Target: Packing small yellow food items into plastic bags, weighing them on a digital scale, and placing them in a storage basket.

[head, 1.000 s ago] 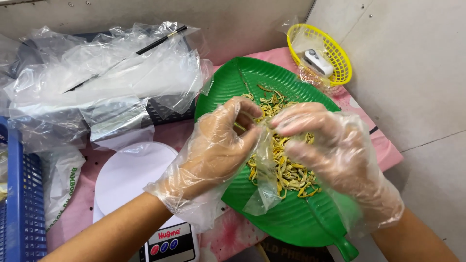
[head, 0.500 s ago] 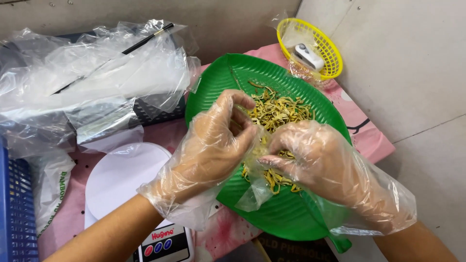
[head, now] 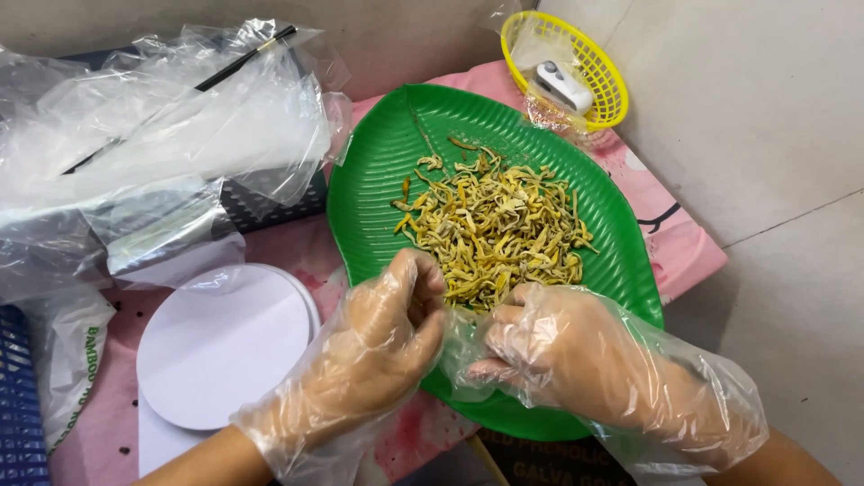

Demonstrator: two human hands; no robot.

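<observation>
A green leaf-shaped tray (head: 378, 171) holds a heap of thin yellow dried strips (head: 495, 225). Both my hands wear loose clear plastic gloves and meet at the tray's near edge. My left hand (head: 382, 346) pinches one side of a small clear plastic bag (head: 457, 355). My right hand (head: 576, 355) holds the bag's other side with curled fingers. The bag is crumpled between the hands, and what is inside it is hidden.
A yellow mesh basket (head: 601, 81) with a small white device (head: 560, 85) stands at the back right. A white round scale pan (head: 220, 346) sits left of my hands. Crumpled clear bags (head: 171, 135) pile at back left, a blue crate (head: 18, 405) at far left, a wall (head: 765, 135) on the right.
Both hands have drawn back from over the heap toward the tray's near edge, bringing the small bag along. The heap of strips now lies uncovered.
</observation>
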